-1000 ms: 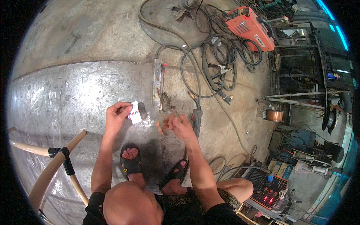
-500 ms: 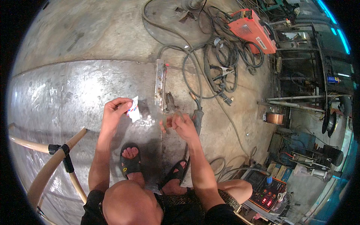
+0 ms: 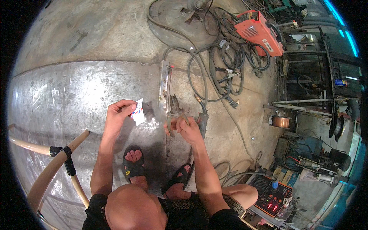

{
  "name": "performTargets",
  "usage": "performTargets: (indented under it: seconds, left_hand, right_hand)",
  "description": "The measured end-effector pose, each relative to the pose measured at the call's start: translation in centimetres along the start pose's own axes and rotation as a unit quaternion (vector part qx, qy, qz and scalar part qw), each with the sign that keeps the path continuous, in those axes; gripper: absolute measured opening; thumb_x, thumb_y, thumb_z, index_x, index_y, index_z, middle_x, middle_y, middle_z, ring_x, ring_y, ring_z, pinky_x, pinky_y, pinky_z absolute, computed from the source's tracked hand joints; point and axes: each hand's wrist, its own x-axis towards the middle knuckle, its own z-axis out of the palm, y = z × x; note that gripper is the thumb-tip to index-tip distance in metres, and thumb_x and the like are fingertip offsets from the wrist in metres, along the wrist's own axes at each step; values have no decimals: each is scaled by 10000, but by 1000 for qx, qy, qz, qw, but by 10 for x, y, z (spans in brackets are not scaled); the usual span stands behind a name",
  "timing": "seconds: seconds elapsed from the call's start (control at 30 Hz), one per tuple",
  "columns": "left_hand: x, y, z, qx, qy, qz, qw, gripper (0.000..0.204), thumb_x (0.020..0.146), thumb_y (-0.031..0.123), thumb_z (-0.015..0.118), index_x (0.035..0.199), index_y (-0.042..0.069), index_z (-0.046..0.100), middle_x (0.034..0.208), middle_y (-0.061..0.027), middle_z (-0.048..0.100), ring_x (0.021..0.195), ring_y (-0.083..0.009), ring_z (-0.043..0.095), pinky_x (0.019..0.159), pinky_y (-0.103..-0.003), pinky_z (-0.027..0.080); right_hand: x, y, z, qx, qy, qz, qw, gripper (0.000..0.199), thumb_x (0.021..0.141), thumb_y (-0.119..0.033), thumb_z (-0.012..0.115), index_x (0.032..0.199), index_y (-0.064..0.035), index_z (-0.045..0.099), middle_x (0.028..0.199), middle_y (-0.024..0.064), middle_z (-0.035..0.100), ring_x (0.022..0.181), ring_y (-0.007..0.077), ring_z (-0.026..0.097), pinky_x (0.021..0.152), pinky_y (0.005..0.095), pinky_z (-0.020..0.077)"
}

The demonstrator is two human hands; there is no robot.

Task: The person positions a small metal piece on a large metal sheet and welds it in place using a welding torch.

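Observation:
My left hand (image 3: 119, 112) pinches a small white packet with red and blue marks (image 3: 138, 115) above the steel sheet (image 3: 73, 96). My right hand (image 3: 186, 128) is curled beside it, at the handles of dark pliers (image 3: 174, 104) lying on the sheet. Whether it grips them or some small thing is hidden by the fingers. A short metal bar (image 3: 165, 84) lies just beyond the pliers. A welding electrode holder (image 3: 202, 117) rests right of my right hand. My sandalled feet (image 3: 134, 165) are below both hands.
An orange welding machine (image 3: 258, 30) and tangled black cables (image 3: 226, 61) lie at the far right. A copper wire spool (image 3: 281, 122), metal racks and a control box with red displays (image 3: 270, 197) crowd the right side. A curved wooden frame (image 3: 50, 168) stands at the lower left.
Both hands stay almost where they were. The left hand has turned the white packet slightly; the right hand remains curled by the pliers.

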Motion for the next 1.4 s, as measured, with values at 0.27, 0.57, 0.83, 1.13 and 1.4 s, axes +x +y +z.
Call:
performTargets:
  seconds: [0.27,0.57,0.83,1.13,1.4]
  left_hand:
    - [-1,1,-5,4,-10,-10,1000,202,884,123,706,1027,-20,707,880,-48,713,777,-100,626,726,-254,487]
    - [5,3,-8,56,67,80,993,171,888,113,721,994,-21,709,825,-21,686,711,-63,578,645,-219,454]
    - [52,-14,9,273,95,241,927,120,860,57,693,948,-24,695,841,-134,674,693,-207,648,645,-313,509]
    - [107,-41,21,447,46,263,854,157,849,91,678,963,-14,703,929,-183,675,817,-349,674,707,-414,531]
    - [117,-40,18,441,69,254,858,149,840,41,657,965,-20,711,934,-190,678,829,-365,670,736,-415,537]
  right_hand:
    - [0,-3,3,14,9,15,1000,424,967,-371,624,716,-36,560,906,132,663,845,234,630,707,388,500]
    - [16,-7,5,-218,226,137,939,474,950,-446,629,750,-16,618,834,124,687,719,180,635,637,324,477]
    - [55,-35,25,-475,267,165,822,534,909,-479,661,688,6,659,599,87,638,568,155,625,558,301,471]
    - [86,-28,-1,-548,234,187,781,549,882,-462,649,820,82,689,759,288,656,790,429,667,745,490,504]
    - [97,-36,-3,-562,215,180,778,526,896,-457,670,697,30,657,605,104,636,529,191,646,484,339,471]
